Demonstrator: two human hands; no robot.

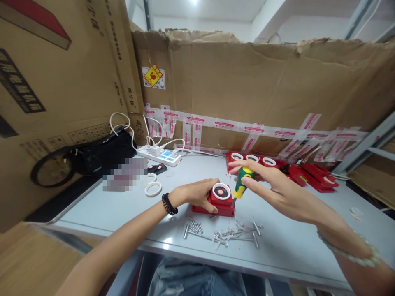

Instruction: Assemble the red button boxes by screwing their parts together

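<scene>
The red box (222, 210) sits on the bench (129, 213) between my hands, nearer my left; my left hand (203, 195) clasps its left side, thumb at the front; my right hand (271, 183) pinches a green-and-yellow screwdriver (244, 181), tip down at the box's right end. T-handled metal tools (256, 240) lie closer to me than the box.

Power strip (163, 157) behind 2 rings (153, 195), box (224, 209) to their right
</scene>
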